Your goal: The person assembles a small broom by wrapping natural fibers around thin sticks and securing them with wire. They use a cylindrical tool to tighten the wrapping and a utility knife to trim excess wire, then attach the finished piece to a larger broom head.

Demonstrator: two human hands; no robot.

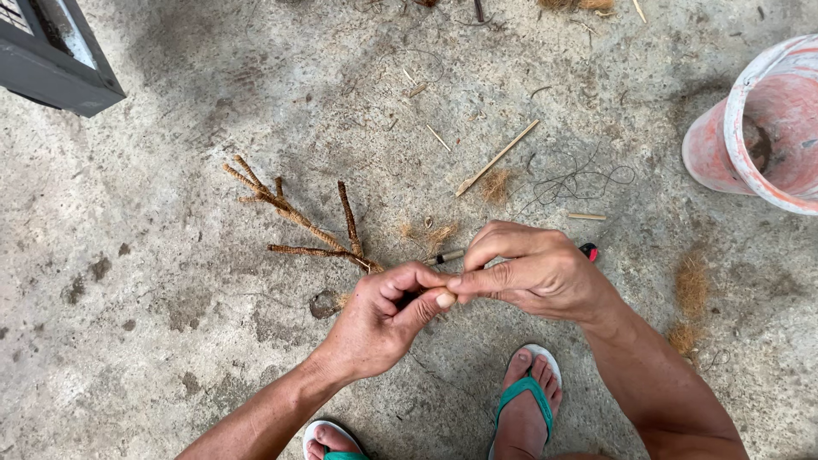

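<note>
A branched stem wrapped in brown coconut fibre [294, 217] reaches out over the concrete floor from my left hand [383, 319], which grips its near end in closed fingers. My right hand [532, 273] meets the left at the fingertips, its thumb and forefinger pinched on the same end of the stem. Behind my right hand lies a small tool with a pale shaft [445, 256] and a red and black end [588, 251]; my right hand hides its middle.
A pink plastic bucket [763, 128] lies on its side at the right. A thin wooden stick [497, 158], loose black thread [579, 181] and tufts of brown fibre [692, 285] are scattered around. A dark grey box [51, 55] sits top left. My feet in teal sandals [528, 400] are below.
</note>
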